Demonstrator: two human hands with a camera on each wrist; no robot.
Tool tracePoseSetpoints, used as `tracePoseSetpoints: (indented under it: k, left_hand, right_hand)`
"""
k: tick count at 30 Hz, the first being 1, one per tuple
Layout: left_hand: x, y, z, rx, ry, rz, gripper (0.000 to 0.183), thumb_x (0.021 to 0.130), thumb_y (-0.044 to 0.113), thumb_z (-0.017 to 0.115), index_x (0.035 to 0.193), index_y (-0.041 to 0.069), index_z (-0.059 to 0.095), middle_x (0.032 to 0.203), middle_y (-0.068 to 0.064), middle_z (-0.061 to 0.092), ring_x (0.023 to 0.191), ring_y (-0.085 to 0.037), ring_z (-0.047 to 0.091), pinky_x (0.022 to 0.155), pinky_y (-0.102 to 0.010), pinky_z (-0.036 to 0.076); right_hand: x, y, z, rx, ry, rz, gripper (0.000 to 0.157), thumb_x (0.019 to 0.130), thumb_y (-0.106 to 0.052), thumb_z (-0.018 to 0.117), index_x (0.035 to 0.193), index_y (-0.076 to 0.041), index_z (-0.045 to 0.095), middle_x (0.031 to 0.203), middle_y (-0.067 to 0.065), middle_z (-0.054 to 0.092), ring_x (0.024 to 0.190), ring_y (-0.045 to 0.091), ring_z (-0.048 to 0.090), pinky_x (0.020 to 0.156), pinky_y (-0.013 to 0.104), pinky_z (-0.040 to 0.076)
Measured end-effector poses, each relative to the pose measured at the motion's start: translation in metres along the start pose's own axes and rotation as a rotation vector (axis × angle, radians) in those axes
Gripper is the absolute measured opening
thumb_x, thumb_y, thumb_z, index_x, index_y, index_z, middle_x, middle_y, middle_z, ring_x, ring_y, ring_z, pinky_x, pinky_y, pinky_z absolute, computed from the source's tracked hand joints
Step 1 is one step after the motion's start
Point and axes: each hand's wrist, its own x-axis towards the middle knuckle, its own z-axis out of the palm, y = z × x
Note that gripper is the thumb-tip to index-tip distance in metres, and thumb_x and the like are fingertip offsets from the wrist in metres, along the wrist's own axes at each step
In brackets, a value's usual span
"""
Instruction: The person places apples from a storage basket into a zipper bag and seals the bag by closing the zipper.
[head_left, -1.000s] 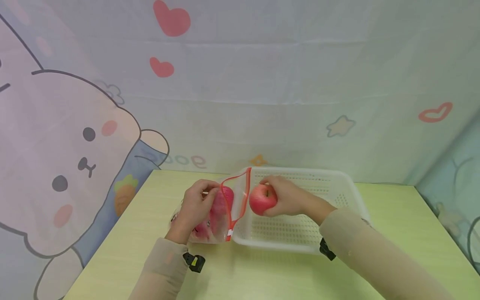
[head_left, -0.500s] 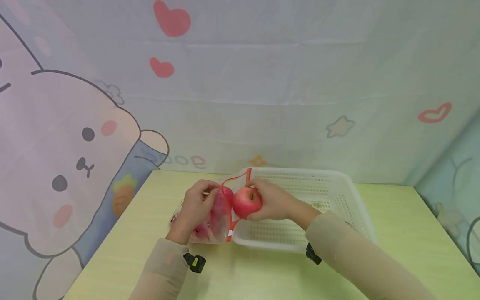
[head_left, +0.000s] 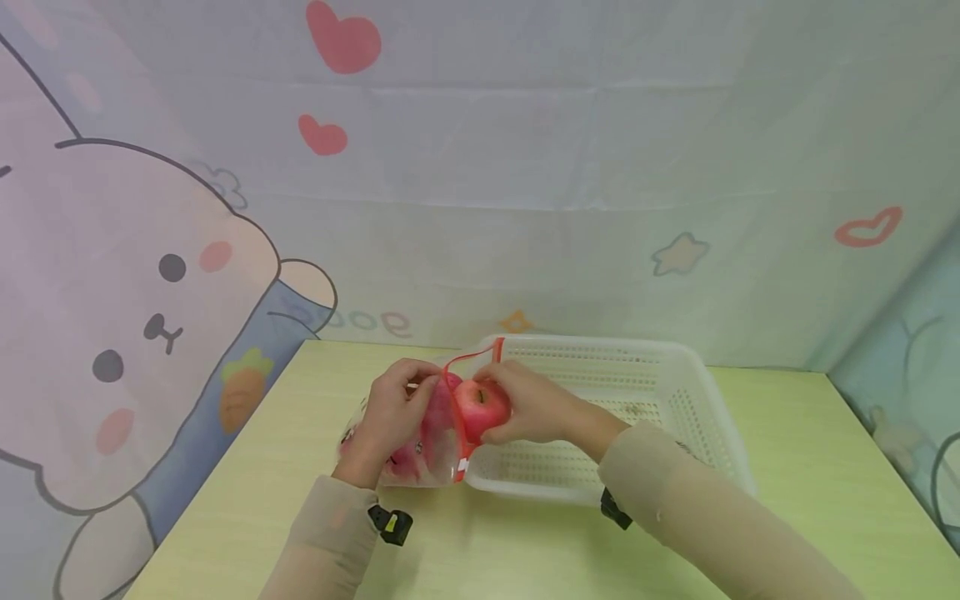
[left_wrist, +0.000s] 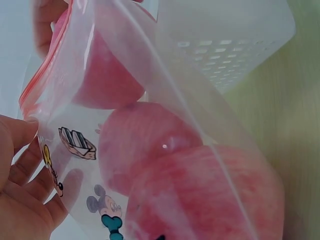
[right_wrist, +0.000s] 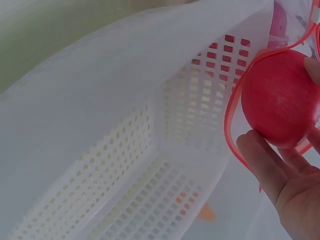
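Beside the white basket [head_left: 697, 392], the zip bag [head_left: 420, 450] blurs its apples [left_wrist: 145, 150], the left hand [head_left: 390, 417] covers its near side, and its bottom is cut off.

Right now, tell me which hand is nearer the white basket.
Right. The right hand holds an apple over the basket's left end; the left hand grips the bag beside it.
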Motion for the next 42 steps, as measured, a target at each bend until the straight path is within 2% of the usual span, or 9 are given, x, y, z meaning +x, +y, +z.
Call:
tracePoseSetpoints:
  k: [8, 22, 25, 28, 31, 34, 37, 42]
  left_hand:
    - [0.0, 0.002, 0.0, 0.01, 0.003, -0.018, 0.011, 0.091, 0.007, 0.061, 0.101, 0.004, 0.066, 0.099, -0.01, 0.064, 0.091, -0.024, 0.063, 0.078, -0.04, 0.057]
    - [0.001, 0.002, -0.001, 0.008, 0.007, -0.015, 0.012, 0.092, 0.01, 0.061, 0.101, 0.006, 0.067, 0.098, -0.009, 0.063, 0.09, -0.023, 0.062, 0.08, -0.039, 0.057]
    - [0.001, 0.002, -0.002, -0.002, -0.005, -0.024, 0.013, 0.092, 0.011, 0.06, 0.102, 0.006, 0.067, 0.1, -0.008, 0.063, 0.091, -0.023, 0.062, 0.079, -0.039, 0.057]
    - [0.001, 0.003, -0.003, -0.022, -0.008, -0.028, 0.014, 0.092, 0.01, 0.06, 0.103, 0.006, 0.067, 0.101, -0.009, 0.063, 0.092, -0.024, 0.062, 0.078, -0.039, 0.057]
    - [0.001, 0.003, -0.003, -0.028, -0.009, -0.024, 0.014, 0.092, 0.007, 0.06, 0.104, 0.005, 0.067, 0.102, -0.01, 0.064, 0.092, -0.025, 0.062, 0.079, -0.041, 0.057]
    - [0.001, 0.003, -0.003, -0.023, -0.014, -0.025, 0.015, 0.092, 0.007, 0.06, 0.104, 0.004, 0.068, 0.102, -0.01, 0.064, 0.093, -0.025, 0.062, 0.079, -0.041, 0.057]
    - [0.001, 0.003, -0.003, -0.017, -0.017, -0.022, 0.015, 0.092, 0.008, 0.06, 0.104, 0.004, 0.068, 0.101, -0.01, 0.064, 0.092, -0.025, 0.062, 0.079, -0.041, 0.057]
    - [0.0, 0.003, -0.003, -0.007, -0.018, -0.009, 0.015, 0.092, 0.007, 0.06, 0.105, 0.005, 0.068, 0.1, -0.01, 0.064, 0.091, -0.025, 0.062, 0.079, -0.041, 0.057]
  right_hand:
    - [-0.002, -0.004, 0.001, 0.043, 0.004, 0.004, 0.06, 0.073, -0.028, 0.08, 0.126, -0.016, 0.054, 0.117, -0.004, 0.055, 0.104, 0.01, 0.05, 0.083, 0.029, 0.051]
    - [-0.001, -0.021, 0.006, 0.096, 0.041, -0.011, 0.049, 0.08, -0.022, 0.076, 0.122, -0.007, 0.057, 0.116, 0.005, 0.057, 0.108, 0.022, 0.061, 0.08, 0.029, 0.054]
    - [-0.001, -0.023, 0.009, 0.109, 0.044, -0.039, 0.042, 0.084, -0.018, 0.072, 0.122, -0.006, 0.057, 0.118, 0.005, 0.06, 0.11, 0.023, 0.061, 0.084, 0.032, 0.055]
    - [-0.001, -0.025, 0.013, 0.111, 0.053, -0.081, 0.03, 0.09, -0.013, 0.063, 0.119, -0.005, 0.06, 0.116, 0.006, 0.064, 0.109, 0.022, 0.062, 0.088, 0.034, 0.054]
    - [-0.003, -0.026, 0.017, 0.092, 0.066, -0.096, 0.026, 0.095, -0.011, 0.055, 0.119, -0.006, 0.062, 0.115, 0.005, 0.066, 0.108, 0.02, 0.061, 0.09, 0.035, 0.053]
    - [-0.008, -0.029, 0.019, 0.092, 0.07, -0.058, 0.028, 0.096, -0.013, 0.053, 0.122, -0.008, 0.061, 0.119, 0.004, 0.064, 0.109, 0.02, 0.059, 0.09, 0.037, 0.052]
    - [-0.013, -0.032, 0.024, 0.088, 0.073, -0.035, 0.032, 0.094, -0.018, 0.058, 0.124, -0.007, 0.059, 0.123, 0.005, 0.061, 0.111, 0.022, 0.057, 0.09, 0.037, 0.05]
    - [-0.02, -0.04, 0.036, 0.084, 0.111, 0.049, 0.046, 0.087, -0.028, 0.068, 0.126, -0.006, 0.058, 0.114, 0.008, 0.058, 0.094, 0.019, 0.055, 0.075, 0.028, 0.05]
